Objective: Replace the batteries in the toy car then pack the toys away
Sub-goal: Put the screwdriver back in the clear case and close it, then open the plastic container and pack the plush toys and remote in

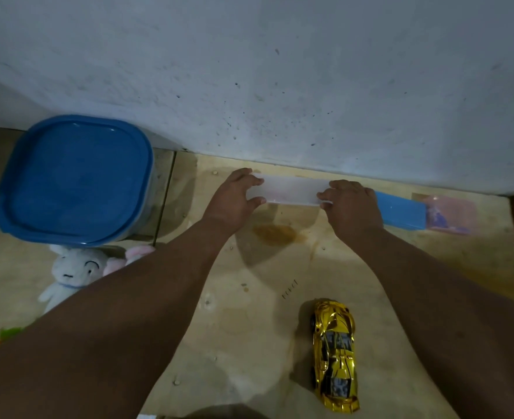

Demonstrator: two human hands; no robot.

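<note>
A shiny gold toy car (334,355) lies on the wooden floor at the lower right, apart from both hands. Near the wall, a long translucent white plastic box (292,193) is gripped at both ends: my left hand (234,198) holds its left end and my right hand (350,204) holds its right end. What the box contains is not visible. A white plush rabbit (74,272) lies on the floor at the left, partly hidden by my left forearm.
A large tub with a blue lid (74,179) stands at the left by the wall. A flat blue piece (400,210) and a pink plastic bag (449,214) lie to the right of the white box. The wall rises just behind it.
</note>
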